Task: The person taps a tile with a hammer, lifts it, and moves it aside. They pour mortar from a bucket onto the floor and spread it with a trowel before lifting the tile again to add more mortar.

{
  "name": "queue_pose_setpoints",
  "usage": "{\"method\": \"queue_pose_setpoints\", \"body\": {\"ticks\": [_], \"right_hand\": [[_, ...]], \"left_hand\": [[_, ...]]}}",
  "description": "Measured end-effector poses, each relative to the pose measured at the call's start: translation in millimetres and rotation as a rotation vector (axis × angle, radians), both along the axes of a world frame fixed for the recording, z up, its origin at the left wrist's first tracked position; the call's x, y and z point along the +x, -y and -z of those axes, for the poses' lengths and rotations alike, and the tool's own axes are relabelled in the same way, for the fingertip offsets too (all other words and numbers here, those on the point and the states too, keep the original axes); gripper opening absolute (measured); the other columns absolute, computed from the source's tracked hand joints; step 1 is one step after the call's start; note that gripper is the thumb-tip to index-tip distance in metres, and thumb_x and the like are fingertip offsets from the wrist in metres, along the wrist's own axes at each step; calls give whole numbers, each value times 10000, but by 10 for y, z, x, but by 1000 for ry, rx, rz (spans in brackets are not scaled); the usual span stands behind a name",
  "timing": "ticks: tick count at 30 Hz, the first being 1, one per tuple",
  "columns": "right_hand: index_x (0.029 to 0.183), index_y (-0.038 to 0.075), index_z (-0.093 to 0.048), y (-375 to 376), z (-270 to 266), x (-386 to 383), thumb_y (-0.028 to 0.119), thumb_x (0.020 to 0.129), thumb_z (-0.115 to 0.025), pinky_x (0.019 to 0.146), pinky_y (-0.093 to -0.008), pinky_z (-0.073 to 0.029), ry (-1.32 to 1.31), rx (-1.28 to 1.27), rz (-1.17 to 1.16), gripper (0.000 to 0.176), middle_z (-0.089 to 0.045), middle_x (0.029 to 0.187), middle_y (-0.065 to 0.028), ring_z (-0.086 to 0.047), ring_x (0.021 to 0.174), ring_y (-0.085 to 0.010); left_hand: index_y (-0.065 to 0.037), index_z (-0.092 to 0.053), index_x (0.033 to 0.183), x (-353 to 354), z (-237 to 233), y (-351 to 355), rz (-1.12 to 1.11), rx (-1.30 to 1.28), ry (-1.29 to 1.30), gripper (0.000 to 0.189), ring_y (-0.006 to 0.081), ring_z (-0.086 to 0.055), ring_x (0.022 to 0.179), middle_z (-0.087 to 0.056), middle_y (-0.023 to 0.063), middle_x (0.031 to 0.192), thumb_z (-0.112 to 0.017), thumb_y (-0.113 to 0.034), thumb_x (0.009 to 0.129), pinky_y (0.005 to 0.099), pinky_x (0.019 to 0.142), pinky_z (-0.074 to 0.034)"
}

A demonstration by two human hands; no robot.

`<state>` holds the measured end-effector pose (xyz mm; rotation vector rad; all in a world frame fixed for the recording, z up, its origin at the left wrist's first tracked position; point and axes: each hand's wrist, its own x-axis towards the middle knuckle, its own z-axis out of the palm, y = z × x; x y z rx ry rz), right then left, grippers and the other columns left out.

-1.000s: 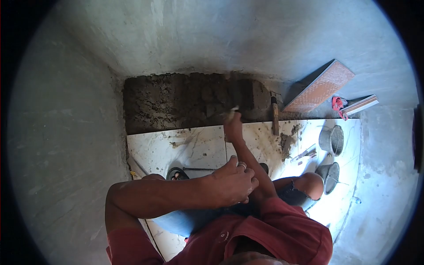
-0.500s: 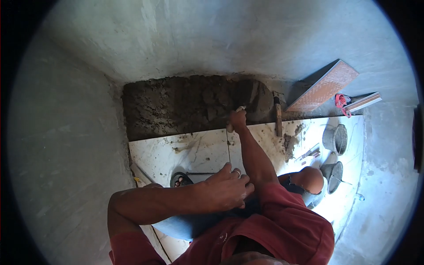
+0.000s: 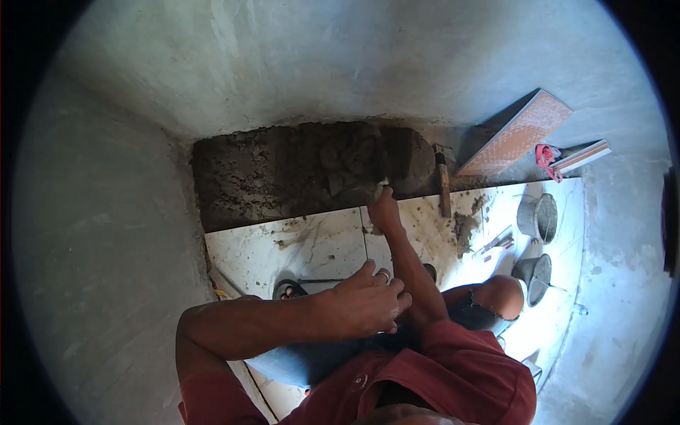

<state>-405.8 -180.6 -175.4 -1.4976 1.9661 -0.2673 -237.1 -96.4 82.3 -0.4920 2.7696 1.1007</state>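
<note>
My right hand (image 3: 384, 212) is closed round the handle of a trowel (image 3: 381, 187), at the front edge of a bed of wet dark mortar (image 3: 283, 173). The trowel's blade barely stands out against the mortar. White marbled floor tiles (image 3: 319, 248), spotted with mortar crumbs, border the bed on the near side. Over my lap hovers my left hand (image 3: 368, 301), half bent with its fingers apart, a ring on one finger and nothing visible in it. A hammer (image 3: 444, 188) with a wooden handle lies right of the mortar, partly across the tile edge.
A reddish-backed tile (image 3: 520, 134) leans on the far wall at right. Beside it are narrow tile strips (image 3: 581, 157) and a pink cloth or bag (image 3: 547, 157). Two buckets (image 3: 528, 216) stand on the tiles at right. Bare plastered walls (image 3: 113, 212) enclose the left and far sides.
My right hand has shifted slightly toward me and rightward with the trowel, its handle now turned. The left hand stays almost in place.
</note>
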Motion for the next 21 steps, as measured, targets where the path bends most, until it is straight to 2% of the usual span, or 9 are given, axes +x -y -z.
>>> {"method": "queue_pose_setpoints", "body": {"ticks": [3, 7, 9, 12, 15, 17, 19, 20, 21], "right_hand": [[1120, 0, -351, -342, -197, -143, 239, 816, -558, 656, -470, -492, -9, -177, 178, 439, -603, 839, -302, -627, 733, -399], [1105, 25, -357, -433, 162, -390, 225, 815, -551, 515, -437, -492, 106, -271, 416, 402, -595, 780, -249, -614, 561, -329], [1073, 14, -371, -407, 297, -396, 194, 810, -541, 404, -367, -467, 264, -206, 502, 361, -540, 677, -159, -545, 428, -249], [1052, 13, -383, -241, 531, -371, 155, 797, -530, 390, -334, -467, 534, -107, 568, 327, -498, 658, -112, -533, 443, -225], [1029, 10, -388, -116, 803, -332, 132, 793, -530, 376, -310, -459, 490, -69, 486, 301, -460, 661, -81, -512, 453, -190], [1028, -13, -391, -33, 872, -238, 154, 786, -543, 411, -348, -484, 553, -36, 476, 330, -513, 722, -132, -564, 521, -249], [1024, -57, -381, 25, 976, -111, 171, 778, -562, 545, -404, -526, 183, -5, 234, 381, -565, 824, -236, -618, 662, -356], [1024, -57, -381, 20, 934, -4, 171, 778, -562, 545, -404, -526, 187, -9, 232, 381, -565, 824, -236, -618, 662, -356], [1035, -73, -338, 19, 840, 128, 181, 785, -555, 694, -444, -490, 127, -22, 150, 417, -560, 914, -288, -587, 820, -401]], "left_hand": [[-44, -476, 1159, -31, 1, 47, 41, 40, 20, 439, 322, -516, 1025, -521, 148, 1034, -534, -356, 856, 485, 878, -351], [-46, -468, 1173, -6, 29, 44, 47, 53, -19, 455, 336, -513, 1039, -519, 152, 1040, -541, -358, 850, 492, 889, -349], [-50, -465, 1177, 17, 31, 33, 45, 51, -23, 459, 341, -510, 1049, -517, 153, 1043, -543, -360, 848, 495, 892, -349], [-60, -458, 1186, 51, 24, -1, 45, 46, 9, 464, 348, -503, 1068, -512, 155, 1058, -544, -364, 846, 502, 894, -348], [-70, -456, 1182, 37, 16, -18, 34, 49, 74, 453, 350, -498, 1080, -509, 154, 1066, -541, -367, 850, 504, 891, -349], [-72, -446, 1189, 18, 20, -60, 20, 65, 106, 458, 346, -496, 1085, -505, 153, 1069, -533, -375, 857, 512, 904, -342], [-73, -441, 1193, -14, 4, -101, 22, 78, 119, 459, 347, -493, 1088, -502, 154, 1075, -530, -376, 860, 517, 915, -335], [-74, -436, 1197, -34, -7, -104, 18, 89, 126, 460, 347, -491, 1091, -499, 155, 1081, -527, -377, 862, 523, 927, -327], [-74, -436, 1197, -58, -22, -103, 15, 83, 130, 460, 347, -491, 1091, -499, 155, 1081, -527, -377, 862, 523, 927, -327]]}}
